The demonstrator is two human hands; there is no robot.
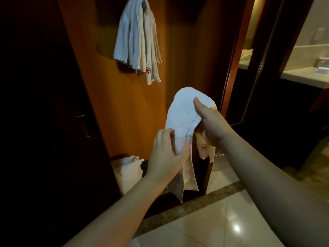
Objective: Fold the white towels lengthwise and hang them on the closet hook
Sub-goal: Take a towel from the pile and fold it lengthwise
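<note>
1. Towels are the job here, and one white towel (184, 118) is held up in the air in the middle, in front of the wooden closet door (135, 107). It bends over at the top, and its two ends hang down toward the floor.
2. Brown and tall, the wooden closet door stands behind the held towel and fills the far middle.
3. Shiny pale floor tiles (222, 221) lie at the near right, with a dark stone strip along their far edge.
4. More white towels (137, 40) hang in a bunch at the far top, from a dark hook (144, 4) on the door. One of them has a small red flower mark near its bottom end.
5. A folded white cloth (129, 171) sits low down, near the bottom of the door, left of the held towel.
6. The right hand (212, 124) holds the top right part of the held towel, with its thumb pressed on the front. Its other fingers are hidden behind the cloth.
7. The left hand (166, 156) grips the towel lower down on the left, with its fingers curled round the cloth.
8. A dark door handle (85, 126) shows on the far left, in the shadow.
</note>
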